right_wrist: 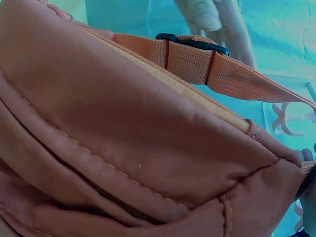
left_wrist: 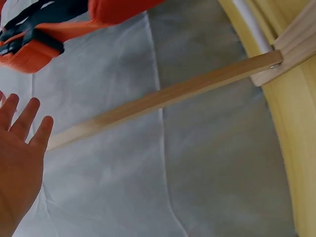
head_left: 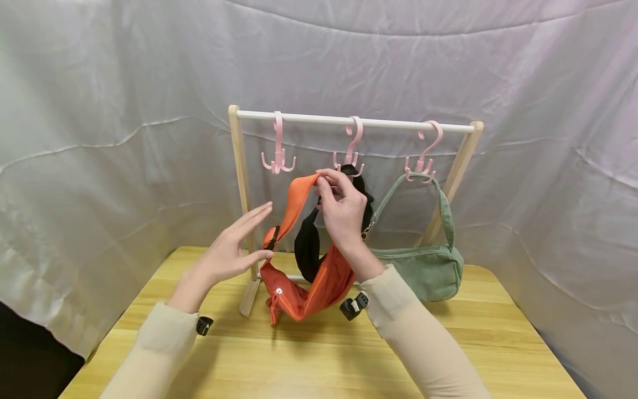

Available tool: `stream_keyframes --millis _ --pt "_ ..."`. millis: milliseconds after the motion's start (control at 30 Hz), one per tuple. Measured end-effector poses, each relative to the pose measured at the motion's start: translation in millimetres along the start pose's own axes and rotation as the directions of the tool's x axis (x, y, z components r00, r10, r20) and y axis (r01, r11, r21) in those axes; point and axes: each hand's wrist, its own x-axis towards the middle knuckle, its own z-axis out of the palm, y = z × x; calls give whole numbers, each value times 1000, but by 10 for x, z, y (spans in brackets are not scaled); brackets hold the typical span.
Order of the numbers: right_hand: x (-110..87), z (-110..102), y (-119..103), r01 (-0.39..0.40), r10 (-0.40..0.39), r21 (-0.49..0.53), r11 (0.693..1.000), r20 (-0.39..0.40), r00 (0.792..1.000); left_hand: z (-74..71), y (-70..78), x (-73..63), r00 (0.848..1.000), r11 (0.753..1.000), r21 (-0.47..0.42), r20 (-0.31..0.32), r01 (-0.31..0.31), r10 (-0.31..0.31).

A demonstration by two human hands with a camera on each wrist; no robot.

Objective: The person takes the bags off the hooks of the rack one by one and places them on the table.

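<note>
My right hand (head_left: 344, 208) pinches the strap of an orange waist bag (head_left: 324, 282) at its top, in front of the middle pink hook. Below the hand the bag hangs in a loop, its black buckle (head_left: 272, 238) on the left side. In the right wrist view the bag's body (right_wrist: 123, 113) fills most of the picture, with the buckle (right_wrist: 192, 43) behind it. My left hand (head_left: 231, 246), fingers straight, is held beside the buckle and strap; in the left wrist view the hand (left_wrist: 19, 158) holds nothing. A black bag (head_left: 308, 244) hangs behind the orange one, partly hidden.
A rack with a white rod (head_left: 314, 118) and wooden legs (head_left: 240, 160) stands on the wooden table (head_left: 239, 360). Pink hooks hang from it: a left one (head_left: 277, 149), a middle one (head_left: 351, 147), and a right one (head_left: 422, 158) bearing a green corduroy bag (head_left: 423, 271).
</note>
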Motion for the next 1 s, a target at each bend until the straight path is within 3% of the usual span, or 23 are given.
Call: stream_keyframes --millis 200,433,733,1000 --pt "-31 9 10 -6 6 30 1000 -17 1000 109 -15 -95 998 998 -41 56 45 -42" --pt "-50 11 20 -22 22 50 999 -20 1000 234 -40 -215 994 993 -85 79 79 -72" --pt "-52 3 7 -40 42 61 997 -32 999 338 -39 -337 982 961 -224 125 164 -139" --pt "-47 -8 27 -59 62 69 996 -43 997 402 -58 -356 983 946 -278 120 169 -141"
